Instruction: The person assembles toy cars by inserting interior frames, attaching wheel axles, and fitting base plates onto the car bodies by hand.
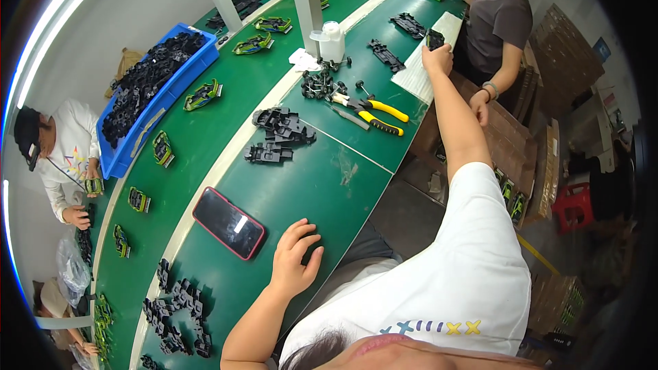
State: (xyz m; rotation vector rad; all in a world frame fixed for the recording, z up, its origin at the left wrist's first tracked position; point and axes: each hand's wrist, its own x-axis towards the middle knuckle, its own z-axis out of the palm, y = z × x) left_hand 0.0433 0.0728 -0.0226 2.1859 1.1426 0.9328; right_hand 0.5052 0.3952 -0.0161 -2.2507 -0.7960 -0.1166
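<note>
One dark toy-car piece (434,40) is grasped in the fingers of the right hand (439,60), far up and to the right of the smartphone (228,223) in its red case, above a whitish board (412,77) at the desk's edge. The left hand (293,260) is just right of the smartphone, over the green desk (329,188), its fingers released and loosely bent.

Above and right of the smartphone lie black chassis parts (281,130) in a loose heap. Farther up the same way are a cluster of small wheels on axles (318,85), yellow-and-black-handled pliers (363,105) and a slim grey tool (351,118); past them sit a white bottle (333,44) and two long black chassis (386,55). Below and left of the smartphone is a second scatter of black parts (179,301).

Left of and above the smartphone, across a pale strip, green-and-black toy cars (203,94) stand in a spaced row, and a blue bin (145,138) heaped with black parts stands farther up. One co-worker in white (72,138) is far left of the smartphone; another in grey (504,24) is far up and right.
</note>
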